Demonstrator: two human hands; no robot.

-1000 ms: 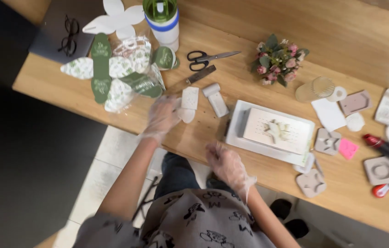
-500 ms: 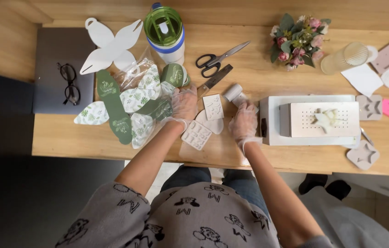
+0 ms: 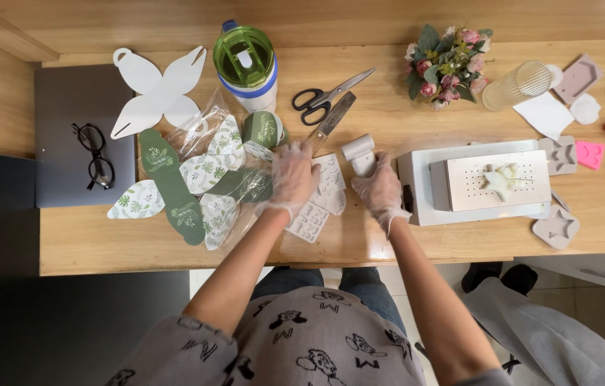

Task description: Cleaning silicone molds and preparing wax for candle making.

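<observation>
Moulds [image 3: 320, 200] half-hidden under left hand [image 3: 292, 179] — right hand's [image 3: 381, 191] grip unclear

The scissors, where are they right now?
In the head view, the black-handled scissors lie open on the wooden table, toward its far edge, between the green-lidded cup and the flower bunch.
</observation>
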